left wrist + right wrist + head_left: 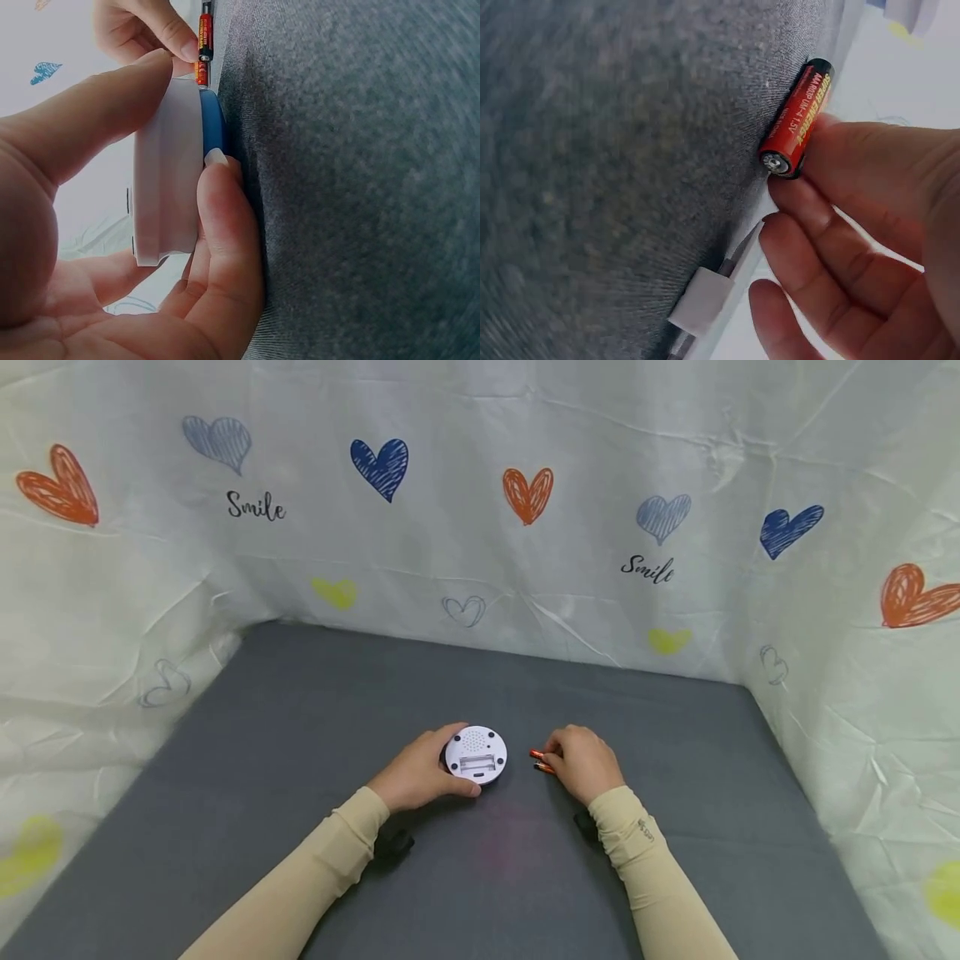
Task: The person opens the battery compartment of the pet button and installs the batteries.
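Note:
My left hand [423,770] grips a round white device [474,742] by its rim, thumb on the near side. Its upturned face shows speaker holes, several dark feet and an uncovered battery compartment with nothing in it. In the left wrist view, the device's [169,172] other side is blue, close to the cloth. To the right, my right hand [583,763] pinches a red and black AAA battery [536,753] at the fingertips. A second such battery [544,768] lies beside it on the near side. The right wrist view shows one battery's [796,120] label, the other mostly hidden behind.
Dark grey cloth [360,693] covers the table. White sheeting [450,543] printed with hearts closes off the back and both sides. A black wrist camera [393,843] sits below the left wrist. A small white block [703,300], its kind unclear, shows in the right wrist view.

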`<act>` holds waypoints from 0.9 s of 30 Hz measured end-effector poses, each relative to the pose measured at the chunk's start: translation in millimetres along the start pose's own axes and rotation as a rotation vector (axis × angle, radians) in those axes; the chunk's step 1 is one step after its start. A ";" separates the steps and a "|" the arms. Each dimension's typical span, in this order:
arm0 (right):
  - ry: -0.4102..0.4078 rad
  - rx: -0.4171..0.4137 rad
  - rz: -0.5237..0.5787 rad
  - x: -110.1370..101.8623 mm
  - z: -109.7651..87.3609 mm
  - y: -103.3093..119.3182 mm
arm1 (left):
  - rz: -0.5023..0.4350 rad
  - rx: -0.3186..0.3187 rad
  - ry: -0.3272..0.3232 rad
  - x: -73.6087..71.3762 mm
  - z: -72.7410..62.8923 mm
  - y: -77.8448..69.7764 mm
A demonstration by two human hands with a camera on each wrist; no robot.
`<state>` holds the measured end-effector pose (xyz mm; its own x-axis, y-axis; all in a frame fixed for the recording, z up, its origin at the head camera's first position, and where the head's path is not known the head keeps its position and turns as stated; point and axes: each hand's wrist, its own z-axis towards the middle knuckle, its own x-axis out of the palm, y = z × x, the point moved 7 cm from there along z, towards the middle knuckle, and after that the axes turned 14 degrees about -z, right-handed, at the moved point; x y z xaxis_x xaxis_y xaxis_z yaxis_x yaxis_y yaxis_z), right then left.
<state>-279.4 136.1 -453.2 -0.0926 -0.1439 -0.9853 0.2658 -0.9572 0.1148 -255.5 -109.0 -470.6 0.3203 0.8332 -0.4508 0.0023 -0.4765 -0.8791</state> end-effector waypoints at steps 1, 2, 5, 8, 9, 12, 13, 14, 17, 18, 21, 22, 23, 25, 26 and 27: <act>-0.003 -0.007 -0.001 -1.0 -0.5 1.1 | 0.002 -0.002 0.004 0.2 -0.3 0.1; -0.011 -0.013 0.002 -2.8 -1.2 2.5 | 0.002 -0.003 0.006 0.2 -0.4 0.0; -0.065 -0.051 0.019 -12.5 -3.7 10.1 | 0.004 -0.003 0.005 0.3 -0.4 -0.5; -0.134 -0.126 0.030 -25.7 -7.1 25.8 | 0.000 -0.001 0.004 -0.1 -0.4 -1.2; -0.152 -0.159 0.032 -29.5 -7.9 32.7 | -0.001 -0.002 0.003 -0.3 -0.5 -1.1; -0.185 -0.261 0.032 -37.2 -9.1 55.3 | -0.015 -0.002 0.002 -1.2 -1.2 -0.1; -0.192 -0.291 0.025 -38.1 -8.9 62.1 | -0.018 -0.002 0.003 -1.4 -1.3 0.1; -0.198 -0.318 0.017 -38.5 -8.8 68.7 | -0.021 0.000 0.004 -1.6 -1.2 0.1; -0.221 -0.381 -0.019 -36.1 -7.7 84.7 | -0.022 0.012 0.006 -2.2 -1.6 0.2; -0.229 -0.394 -0.036 -34.8 -7.2 88.8 | -0.022 0.019 0.008 -2.4 -1.9 0.0; -0.254 -0.422 -0.082 -32.4 -6.5 98.6 | -0.021 0.035 0.010 -2.5 -2.3 -0.9; -0.259 -0.424 -0.094 -31.6 -6.2 100.7 | -0.021 0.040 0.011 -2.3 -2.3 -1.2; -0.263 -0.427 -0.104 -31.1 -6.2 102.4 | -0.021 0.042 0.012 -2.1 -2.3 -1.3; -0.270 -0.430 -0.121 -30.4 -6.6 104.9 | -0.019 0.043 0.014 -1.7 -2.3 -1.5; -0.271 -0.429 -0.125 -29.4 -6.5 105.5 | -0.018 0.043 0.015 -1.5 -2.3 -1.6; -0.276 -0.429 -0.125 -29.1 -6.7 106.3 | -0.018 0.043 0.015 -1.5 -2.3 -1.6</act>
<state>-242.0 40.2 -413.2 -0.3827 -0.1509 -0.9115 0.6006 -0.7903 -0.1213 -253.8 -110.1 -468.2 0.3350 0.8368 -0.4331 -0.0327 -0.4490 -0.8929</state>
